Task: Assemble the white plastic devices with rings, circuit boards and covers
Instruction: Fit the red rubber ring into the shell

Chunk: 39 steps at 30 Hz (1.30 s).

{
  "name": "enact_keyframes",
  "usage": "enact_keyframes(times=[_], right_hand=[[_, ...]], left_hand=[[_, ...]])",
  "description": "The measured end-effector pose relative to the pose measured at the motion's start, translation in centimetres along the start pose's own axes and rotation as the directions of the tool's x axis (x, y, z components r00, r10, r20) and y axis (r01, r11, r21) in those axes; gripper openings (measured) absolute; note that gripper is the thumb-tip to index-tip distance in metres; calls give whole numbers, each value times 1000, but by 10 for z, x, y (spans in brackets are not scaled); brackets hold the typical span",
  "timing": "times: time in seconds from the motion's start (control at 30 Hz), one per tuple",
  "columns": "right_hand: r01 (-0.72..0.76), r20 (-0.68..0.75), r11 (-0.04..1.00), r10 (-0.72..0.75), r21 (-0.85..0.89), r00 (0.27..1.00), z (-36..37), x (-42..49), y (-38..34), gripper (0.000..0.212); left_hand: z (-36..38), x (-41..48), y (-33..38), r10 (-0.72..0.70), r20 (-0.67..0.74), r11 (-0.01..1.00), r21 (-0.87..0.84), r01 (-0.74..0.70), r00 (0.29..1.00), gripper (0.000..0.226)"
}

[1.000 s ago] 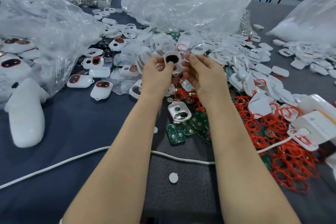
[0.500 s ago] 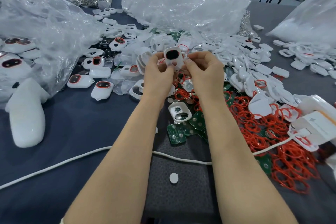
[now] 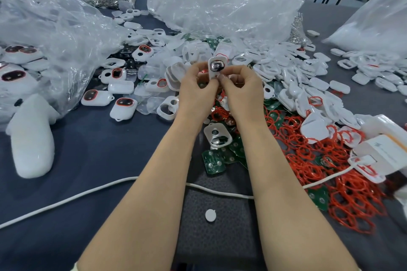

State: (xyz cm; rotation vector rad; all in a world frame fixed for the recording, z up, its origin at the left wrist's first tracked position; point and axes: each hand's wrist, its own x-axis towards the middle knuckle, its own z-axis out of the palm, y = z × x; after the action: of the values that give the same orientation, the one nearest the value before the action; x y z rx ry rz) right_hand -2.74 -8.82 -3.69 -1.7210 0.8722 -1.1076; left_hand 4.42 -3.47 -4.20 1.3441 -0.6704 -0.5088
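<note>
Both hands are up at centre frame with one white plastic device [image 3: 217,68] pinched between them. The left hand [image 3: 195,92] grips its lower left edge, fingers curled. The right hand [image 3: 242,92] pinches the lower right, and the fingertips of both nearly meet under it. The device sticks up above the fingers, shiny dark window facing the camera.

Just below the wrists another white shell [image 3: 217,136] lies on the green circuit boards [image 3: 213,161]. The red rings [image 3: 352,193] sprawl to the lower right. A few white units with red-rimmed windows [image 3: 123,108] sit on the blue table [image 3: 88,156] at middle left, beside a crumpled clear bag [image 3: 55,35].
</note>
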Motion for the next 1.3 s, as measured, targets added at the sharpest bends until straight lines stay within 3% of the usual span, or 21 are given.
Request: enact_keyframes(times=[0.2,0.33,0.47,0.8,1.07,1.3], right_hand=[[-165,46,971,159,173,986,-4,3,1,21],[-278,131,916,250,288,959,-6,6,0,6],[-352,200,841,293,412,935,-9,6,-2,9],[-369,227,870,307,328,924,-11,8,-1,4],[-226,150,966,207,125,967,-13,10,5,6],[-358,163,896,325,261,932,-11,12,3,16]], left_hand=[[-1,0,0,-17,8,999,-43,17,1000,29],[-1,0,0,-20,39,995,-95,24,999,27],[0,-1,0,-25,81,988,-152,37,996,24],[-1,0,0,7,89,997,-74,0,996,25],[0,-1,0,36,61,995,90,-42,997,26],[-1,-4,6,-20,103,998,-62,26,994,20]])
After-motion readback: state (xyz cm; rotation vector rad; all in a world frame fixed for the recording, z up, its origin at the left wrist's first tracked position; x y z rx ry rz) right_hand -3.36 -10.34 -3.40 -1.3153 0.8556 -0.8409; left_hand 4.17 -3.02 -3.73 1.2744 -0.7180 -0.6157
